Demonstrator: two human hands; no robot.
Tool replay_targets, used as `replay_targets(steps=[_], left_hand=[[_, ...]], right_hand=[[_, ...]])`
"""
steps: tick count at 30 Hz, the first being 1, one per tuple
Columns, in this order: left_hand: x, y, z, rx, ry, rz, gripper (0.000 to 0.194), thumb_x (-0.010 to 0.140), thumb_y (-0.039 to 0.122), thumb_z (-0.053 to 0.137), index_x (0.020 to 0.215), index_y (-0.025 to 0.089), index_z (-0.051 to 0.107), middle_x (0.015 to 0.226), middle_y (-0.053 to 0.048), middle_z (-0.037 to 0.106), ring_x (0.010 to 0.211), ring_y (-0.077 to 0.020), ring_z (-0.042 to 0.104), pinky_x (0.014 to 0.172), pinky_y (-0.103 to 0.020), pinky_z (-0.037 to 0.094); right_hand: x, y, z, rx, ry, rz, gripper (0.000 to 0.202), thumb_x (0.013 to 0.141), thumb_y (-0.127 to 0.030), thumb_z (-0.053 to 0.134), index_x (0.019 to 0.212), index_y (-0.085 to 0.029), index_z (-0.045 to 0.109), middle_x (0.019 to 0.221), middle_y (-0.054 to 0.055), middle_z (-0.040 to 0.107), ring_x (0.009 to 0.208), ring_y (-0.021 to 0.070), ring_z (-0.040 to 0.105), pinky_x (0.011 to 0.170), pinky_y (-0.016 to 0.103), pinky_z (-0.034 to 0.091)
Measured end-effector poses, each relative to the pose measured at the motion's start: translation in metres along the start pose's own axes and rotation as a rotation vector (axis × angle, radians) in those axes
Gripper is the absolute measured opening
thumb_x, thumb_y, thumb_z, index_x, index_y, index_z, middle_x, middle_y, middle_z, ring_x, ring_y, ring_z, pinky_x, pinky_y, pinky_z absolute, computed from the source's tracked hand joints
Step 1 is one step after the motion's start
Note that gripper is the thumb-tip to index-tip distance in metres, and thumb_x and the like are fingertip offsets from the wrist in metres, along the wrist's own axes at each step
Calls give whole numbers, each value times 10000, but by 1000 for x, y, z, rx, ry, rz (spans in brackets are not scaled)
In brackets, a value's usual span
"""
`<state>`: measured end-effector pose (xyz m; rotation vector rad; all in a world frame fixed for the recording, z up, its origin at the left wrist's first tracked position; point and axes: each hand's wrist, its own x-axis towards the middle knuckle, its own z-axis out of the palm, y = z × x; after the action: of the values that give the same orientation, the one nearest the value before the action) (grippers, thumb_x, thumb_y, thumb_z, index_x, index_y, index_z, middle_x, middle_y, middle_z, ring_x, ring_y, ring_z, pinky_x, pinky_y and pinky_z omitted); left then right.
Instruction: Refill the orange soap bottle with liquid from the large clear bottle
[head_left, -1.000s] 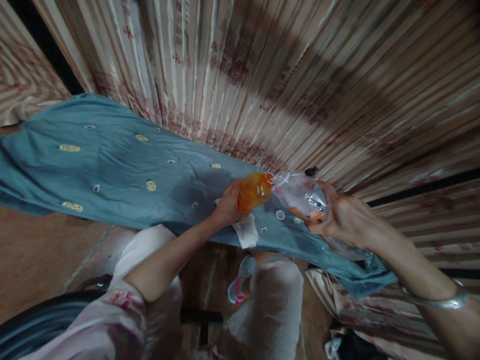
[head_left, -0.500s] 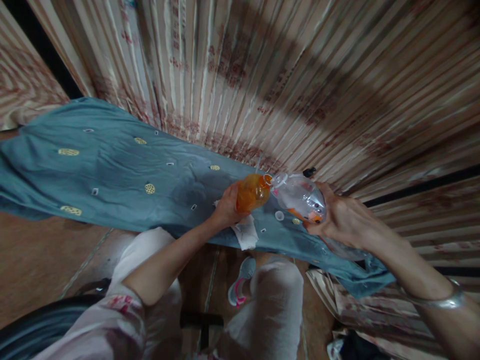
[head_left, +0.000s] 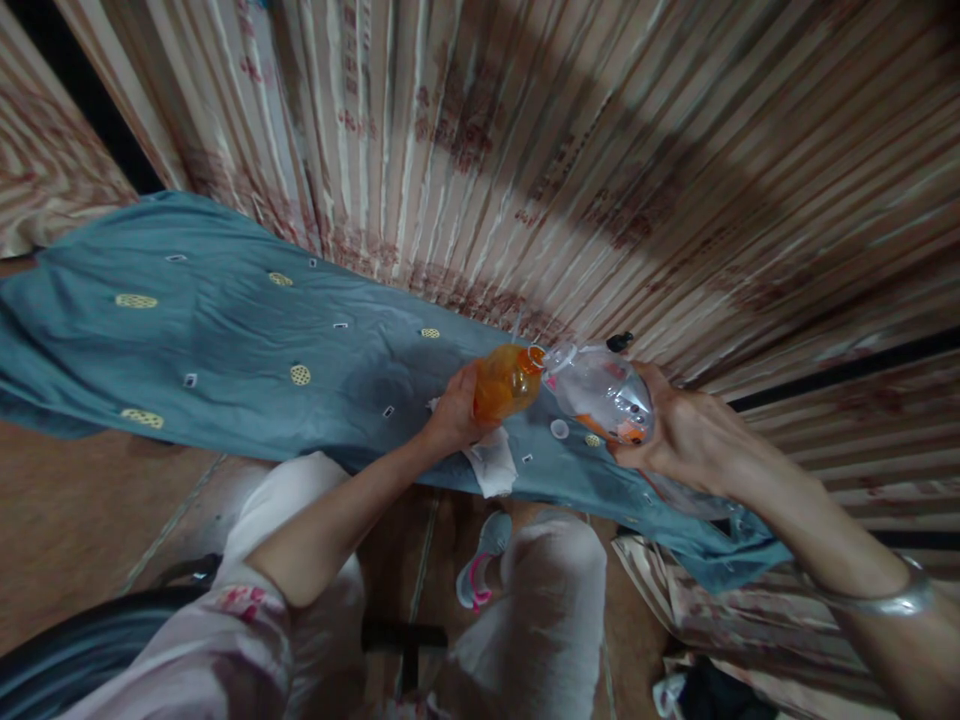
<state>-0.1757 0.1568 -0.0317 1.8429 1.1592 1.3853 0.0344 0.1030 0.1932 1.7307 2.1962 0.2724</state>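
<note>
My left hand (head_left: 455, 408) is closed around an orange bottle (head_left: 508, 385), tilted with its neck to the right. My right hand (head_left: 675, 432) grips a clear plastic bottle (head_left: 596, 390) that lies nearly sideways, its mouth at the neck of the orange one. Orange and dark marks show on the clear bottle near my palm. Whether liquid is passing between the two mouths I cannot tell. Below the orange bottle lies a crumpled white tissue (head_left: 493, 463). A small white cap (head_left: 559, 429) rests on the cloth under the clear bottle.
A blue-green patterned cloth (head_left: 240, 340) covers the long narrow surface before me. Pleated curtains (head_left: 480, 150) hang right behind it. Near its back edge sits a small black object (head_left: 619, 343). Black bars (head_left: 847, 370) cross the curtain at right. My knees are close to the front edge.
Almost nothing differs. Both hands hold the two bottles in nearly the same place, mouth to mouth, and the view has shifted very slightly.
</note>
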Motion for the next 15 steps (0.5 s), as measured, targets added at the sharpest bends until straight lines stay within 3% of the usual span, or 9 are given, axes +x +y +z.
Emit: replay_targets(steps=[15], left_hand=[[1,6,-1,22,8,6,820,590,231,786,1308,155,399,1253,-146,562,1171,-328,545,1035,-520,428]], right_hand=[[2,5,4,2,11,-3,814,721,-503,582,1404,-165,295,747,67,698,691,311,682,552,303,412]])
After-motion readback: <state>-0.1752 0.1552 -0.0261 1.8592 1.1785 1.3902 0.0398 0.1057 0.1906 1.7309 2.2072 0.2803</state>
